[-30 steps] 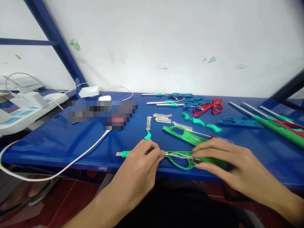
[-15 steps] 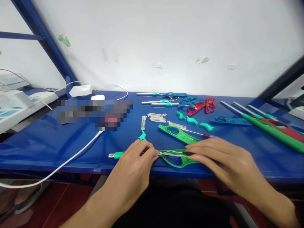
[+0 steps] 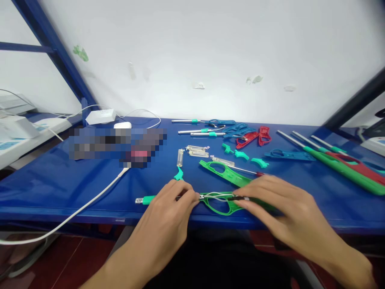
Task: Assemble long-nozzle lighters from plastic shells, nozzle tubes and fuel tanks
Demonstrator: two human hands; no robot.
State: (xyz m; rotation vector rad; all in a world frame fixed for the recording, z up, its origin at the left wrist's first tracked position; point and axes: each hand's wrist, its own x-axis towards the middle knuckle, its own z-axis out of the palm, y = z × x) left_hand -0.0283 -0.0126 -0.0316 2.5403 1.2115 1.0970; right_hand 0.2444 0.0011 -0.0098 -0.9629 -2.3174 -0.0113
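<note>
A green half shell of a long-reach lighter point(image 3: 221, 211) lies near the table's front edge, its hollow side up. My left hand point(image 3: 173, 206) is closed over its left end and pinches the lighter's nozzle assembly; the teal collar and metal tip point(image 3: 144, 200) stick out on the left. Thin pale wires point(image 3: 215, 195) run over the handle loop to a black igniter point(image 3: 239, 198). My right hand point(image 3: 278, 200) grips that igniter between thumb and fingers, over the shell's right part. Just behind, a second green half shell point(image 3: 221, 171) lies apart.
Clear fuel tanks point(image 3: 198, 153), teal triggers point(image 3: 241, 155) and a red-handled screwdriver point(image 3: 245, 170) lie behind my hands. Blue and red shells point(image 3: 247, 139) are farther back. Several long-reach lighters point(image 3: 339, 168) lie right. A white cable point(image 3: 87, 206) crosses the left side.
My right thumb and fingers have parted slightly, showing more of the black igniter. My left hand keeps its hold; the whole view has shifted a little.
</note>
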